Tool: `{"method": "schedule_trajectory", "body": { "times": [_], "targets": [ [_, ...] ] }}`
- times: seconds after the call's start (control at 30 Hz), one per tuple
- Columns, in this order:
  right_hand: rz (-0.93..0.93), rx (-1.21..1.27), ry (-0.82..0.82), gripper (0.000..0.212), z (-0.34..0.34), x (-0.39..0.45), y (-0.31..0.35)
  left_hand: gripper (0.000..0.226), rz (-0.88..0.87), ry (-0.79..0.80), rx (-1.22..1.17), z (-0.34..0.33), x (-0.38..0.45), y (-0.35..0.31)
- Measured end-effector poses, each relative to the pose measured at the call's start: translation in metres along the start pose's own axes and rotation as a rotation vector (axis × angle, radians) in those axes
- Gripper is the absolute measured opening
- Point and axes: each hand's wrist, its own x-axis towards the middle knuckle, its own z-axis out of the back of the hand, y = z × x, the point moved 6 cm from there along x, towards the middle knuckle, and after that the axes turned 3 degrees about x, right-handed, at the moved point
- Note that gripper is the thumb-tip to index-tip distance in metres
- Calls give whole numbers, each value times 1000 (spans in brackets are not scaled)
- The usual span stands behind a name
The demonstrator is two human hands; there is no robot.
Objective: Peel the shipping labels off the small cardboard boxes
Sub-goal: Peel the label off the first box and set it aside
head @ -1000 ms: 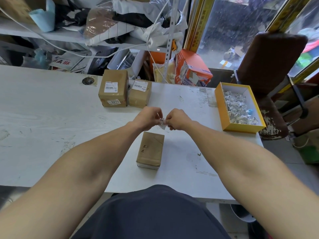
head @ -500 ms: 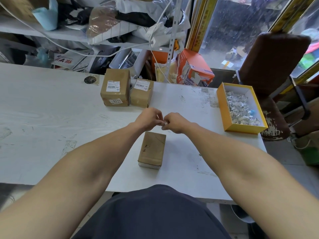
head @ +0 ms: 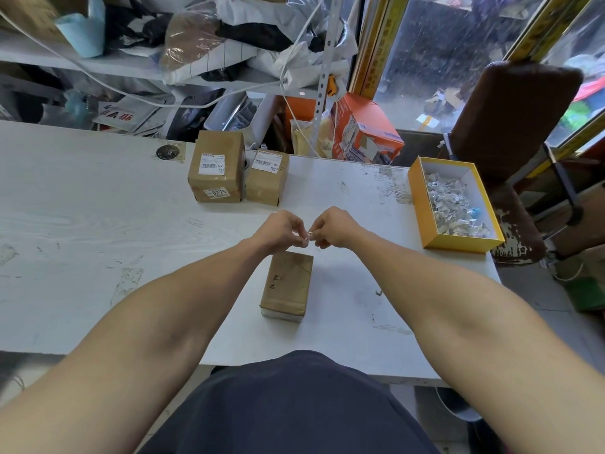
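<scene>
Since the earlier frames the white scrap between the fingers has shrunk from a visible flap to a tight little wad, while both hands have stayed above the same spot and the boxes have not shifted.

Head view: the left hand [head: 284, 231] and the right hand [head: 330, 227] meet fingertip to fingertip over the middle of the tabletop [head: 82, 224], fingers curled, both pinching the crumpled label [head: 308, 236] between them. Just nearer than the hands lies a small brown box [head: 288, 285] with no label on its top, only a few dark marks; its long side runs near to far. Farther off, toward the far edge, two more boxes stand side by side and touching: the taller box [head: 217, 167] on the left carries a white shipping label [head: 212, 164] on top and a small sticker reading 0275 on its near face, and the shorter box [head: 267, 181] on the right carries a white label [head: 267, 163] on top. At the right edge of the tabletop sits a yellow tray [head: 422, 204] holding a heap of crumpled white scraps [head: 453, 208]. Beyond the right edge stands a brown chair [head: 510, 116].
</scene>
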Motion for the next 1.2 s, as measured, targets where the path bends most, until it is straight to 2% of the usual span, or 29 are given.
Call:
{"method": "schedule_trajectory", "body": {
  "times": [0.23,0.4,0.57,0.7,0.77,0.83,0.97,1.13,1.2],
  "targets": [
    [-5,78,-34,14,-1,-2,-2,12,-13,-85,72,6,0,-9],
    [94,-1,54,24,-5,-1,9,37,66,-144,5,9,-3,-4],
    [143,-128,-14,16,-2,1,16,19,-5,-78,69,8,-2,-6],
    [102,-123,-75,17,-3,5,10,30,-34,-28,45,6,-2,-6],
    [84,-159,-59,17,-6,5,8,30,-50,-29,88,5,-2,-6],
    [95,-224,-52,18,-11,4,10,19,-66,-59,150,5,-1,-6],
    [141,-388,-16,28,-21,-3,14,11,-90,-92,212,5,-1,-7],
    [150,-350,108,35,-32,-10,8,13,-144,-136,362,4,-3,-9],
    [172,-357,93,34,-32,-11,8,14,-125,-170,376,7,-2,-7]
  ]
}}
